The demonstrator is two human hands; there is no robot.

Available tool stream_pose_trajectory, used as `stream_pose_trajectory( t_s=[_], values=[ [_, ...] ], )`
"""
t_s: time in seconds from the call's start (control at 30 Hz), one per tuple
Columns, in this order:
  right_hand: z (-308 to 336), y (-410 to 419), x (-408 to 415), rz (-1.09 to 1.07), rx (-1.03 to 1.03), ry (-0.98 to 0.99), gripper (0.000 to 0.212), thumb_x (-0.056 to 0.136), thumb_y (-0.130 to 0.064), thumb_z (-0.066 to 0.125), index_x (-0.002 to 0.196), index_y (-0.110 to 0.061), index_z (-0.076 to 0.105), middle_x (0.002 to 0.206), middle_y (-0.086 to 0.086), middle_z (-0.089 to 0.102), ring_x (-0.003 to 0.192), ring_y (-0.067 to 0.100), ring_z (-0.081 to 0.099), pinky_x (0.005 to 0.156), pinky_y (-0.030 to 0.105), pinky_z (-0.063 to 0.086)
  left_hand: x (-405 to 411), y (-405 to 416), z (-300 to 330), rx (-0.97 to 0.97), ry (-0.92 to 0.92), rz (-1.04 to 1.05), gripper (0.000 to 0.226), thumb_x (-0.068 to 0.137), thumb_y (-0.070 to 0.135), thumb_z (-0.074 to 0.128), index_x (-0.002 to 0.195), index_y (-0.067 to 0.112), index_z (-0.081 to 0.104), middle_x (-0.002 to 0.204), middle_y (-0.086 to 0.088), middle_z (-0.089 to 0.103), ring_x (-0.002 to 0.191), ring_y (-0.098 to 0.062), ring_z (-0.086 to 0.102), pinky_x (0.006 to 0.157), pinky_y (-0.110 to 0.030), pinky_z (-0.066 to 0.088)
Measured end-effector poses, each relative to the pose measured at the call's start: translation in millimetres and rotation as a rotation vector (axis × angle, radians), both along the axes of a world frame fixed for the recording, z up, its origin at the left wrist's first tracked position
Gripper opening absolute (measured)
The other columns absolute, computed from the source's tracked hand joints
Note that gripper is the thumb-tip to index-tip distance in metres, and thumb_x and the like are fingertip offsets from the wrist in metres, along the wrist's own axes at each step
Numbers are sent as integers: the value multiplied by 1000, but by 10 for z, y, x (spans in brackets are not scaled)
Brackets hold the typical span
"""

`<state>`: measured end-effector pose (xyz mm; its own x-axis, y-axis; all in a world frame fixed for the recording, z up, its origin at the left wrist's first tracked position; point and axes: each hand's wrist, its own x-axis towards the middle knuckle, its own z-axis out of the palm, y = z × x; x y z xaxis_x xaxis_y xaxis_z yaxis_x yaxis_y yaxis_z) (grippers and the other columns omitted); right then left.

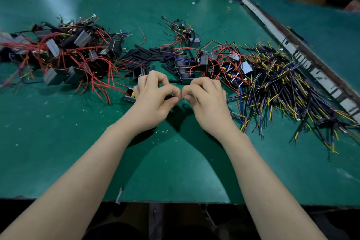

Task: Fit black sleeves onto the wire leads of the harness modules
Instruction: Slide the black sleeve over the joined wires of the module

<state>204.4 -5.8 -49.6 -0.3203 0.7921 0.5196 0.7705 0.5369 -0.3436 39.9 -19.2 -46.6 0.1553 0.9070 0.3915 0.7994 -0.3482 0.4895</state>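
Observation:
My left hand [153,95] and my right hand [206,97] meet fingertip to fingertip over the green table [175,161], just in front of the loose black sleeves [140,56]. The left thumb and fingers pinch a short black sleeve, mostly hidden. The right fingers pinch a thin wire lead at the same spot. A small black module [130,94] with a yellow mark lies against the left hand's far side; whether the lead belongs to it cannot be seen.
A heap of grey-black modules with red wires [64,54] fills the left. More modules [206,60] lie at centre right. Black, yellow and blue sleeved wire bundles [288,91] spread on the right. A metal rail [303,60] divides off a second table.

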Motion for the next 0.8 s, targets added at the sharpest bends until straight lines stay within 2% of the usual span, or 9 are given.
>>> stream_pose_trajectory(
  t_s=[0.1, 0.2, 0.3, 0.4, 0.5, 0.57, 0.67, 0.8],
  values=[
    [43, -5, 16, 55, -126, 87, 12, 93, -11, 58, 95, -13, 69, 104, -1, 57, 103, 27, 41, 80, 40, 35, -24, -10, 28, -64, -91, -38, 5, 90, 28, 61, 91, 29, 66, 103, 4, 30, 103, -12, 22, 85, -28, 18],
    [76, -33, 11, 84, -199, 148, 12, 93, -9, 57, 96, -12, 68, 101, -7, 53, 102, 27, 43, 89, 48, 37, -44, -20, 52, -97, -176, -70, 13, 90, 28, 62, 84, 40, 59, 100, 5, 29, 100, -11, 24, 82, -29, 19],
    [108, -36, 25, 147, -245, 209, 10, 94, -7, 56, 94, -9, 67, 95, -6, 55, 98, 24, 46, 91, 38, 35, -43, -33, 76, -123, -259, -110, 18, 89, 31, 62, 81, 45, 55, 95, 11, 29, 101, -14, 27, 90, -32, 24],
    [123, -49, 43, 216, -277, 265, 10, 94, -4, 56, 92, -9, 65, 87, -14, 51, 91, 14, 44, 90, 31, 34, -25, -40, 78, -126, -328, -108, 15, 87, 34, 61, 81, 47, 55, 92, 13, 28, 99, -15, 28, 89, -30, 22],
    [85, -49, 36, 161, -163, 274, 8, 92, -9, 61, 92, -9, 69, 88, -4, 60, 90, 22, 51, 86, 43, 42, 19, -31, 62, -115, -383, 10, 18, 89, 32, 62, 82, 48, 57, 90, 14, 30, 101, -14, 28, 94, -34, 25],
    [71, -47, 42, 109, -49, 229, 10, 91, -15, 64, 94, -9, 72, 89, 3, 64, 88, 28, 55, 78, 48, 45, 53, -34, 57, -88, -391, 98, 17, 87, 36, 63, 80, 50, 56, 89, 14, 32, 104, -12, 28, 90, -32, 22],
    [76, -30, 62, 86, 95, 161, 11, 89, -17, 66, 94, -9, 73, 90, 4, 66, 85, 29, 60, 71, 49, 46, 76, -41, 56, -75, -368, 137, 13, 86, 40, 63, 81, 49, 56, 90, 15, 35, 105, -9, 26, 82, -28, 17],
    [92, -23, 70, 133, 159, 186, 6, 87, -8, 67, 89, -5, 71, 86, 5, 67, 79, 30, 61, 68, 47, 49, 72, -34, 53, -107, -378, 115, 17, 88, 41, 61, 78, 53, 53, 91, 17, 37, 107, -8, 25, 83, -26, 15]
  ],
)
